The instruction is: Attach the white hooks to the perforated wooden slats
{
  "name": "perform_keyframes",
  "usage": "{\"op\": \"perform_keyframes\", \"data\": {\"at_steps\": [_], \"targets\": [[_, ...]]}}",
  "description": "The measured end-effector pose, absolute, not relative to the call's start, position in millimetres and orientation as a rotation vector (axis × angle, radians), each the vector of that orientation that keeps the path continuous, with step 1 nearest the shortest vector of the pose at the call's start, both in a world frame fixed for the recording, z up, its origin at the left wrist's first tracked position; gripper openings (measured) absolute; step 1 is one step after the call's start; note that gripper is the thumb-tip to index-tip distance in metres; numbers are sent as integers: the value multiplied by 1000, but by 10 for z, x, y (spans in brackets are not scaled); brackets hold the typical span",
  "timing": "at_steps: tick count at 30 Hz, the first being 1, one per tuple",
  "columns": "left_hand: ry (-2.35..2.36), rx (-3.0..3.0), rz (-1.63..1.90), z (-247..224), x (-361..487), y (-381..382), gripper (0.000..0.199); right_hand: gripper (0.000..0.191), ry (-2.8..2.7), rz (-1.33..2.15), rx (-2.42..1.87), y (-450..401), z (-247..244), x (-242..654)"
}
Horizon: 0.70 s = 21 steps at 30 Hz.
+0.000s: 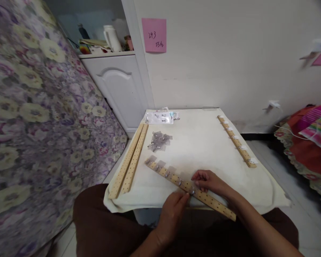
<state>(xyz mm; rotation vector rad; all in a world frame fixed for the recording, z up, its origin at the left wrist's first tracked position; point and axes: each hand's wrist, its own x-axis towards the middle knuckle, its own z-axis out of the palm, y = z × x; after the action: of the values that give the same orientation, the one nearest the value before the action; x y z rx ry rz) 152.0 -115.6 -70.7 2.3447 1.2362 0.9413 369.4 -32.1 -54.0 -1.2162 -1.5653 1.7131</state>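
A wooden strip with rows of holes (215, 204) lies slantwise across the front of the table, its near right end sticking out past the edge. Several metal hooks on clear plastic squares (167, 174) sit along its far left half. My left hand (172, 210) is closed on the strip's near side, thumb and fingers by one hook (192, 191). Just beyond that hook, my right hand (207, 181) has its fingers curled in; whatever they hold is hidden. Behind the strip lies a pile of loose clear hooks (159, 141).
Two more perforated wooden strips (135, 159) lie along the table's left side. Another strip (237, 142) bearing hooks and white pieces is at the right. Clear packaging (159, 117) rests at the back of the cloth-covered table (192, 142). A floral curtain (42, 125) hangs at left.
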Motion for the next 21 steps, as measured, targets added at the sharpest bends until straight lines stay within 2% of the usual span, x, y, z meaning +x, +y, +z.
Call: {"op": "perform_keyframes", "data": {"at_steps": [10,21], "targets": [[1240,2525,712,-797,1493,-1137,38,16,-1539,1716,-1196,-323,-540,3687],[1200,2579,714,-831,1479,-1139,44,17,-1520,1726,-1234,-334,-482,3665]]}}
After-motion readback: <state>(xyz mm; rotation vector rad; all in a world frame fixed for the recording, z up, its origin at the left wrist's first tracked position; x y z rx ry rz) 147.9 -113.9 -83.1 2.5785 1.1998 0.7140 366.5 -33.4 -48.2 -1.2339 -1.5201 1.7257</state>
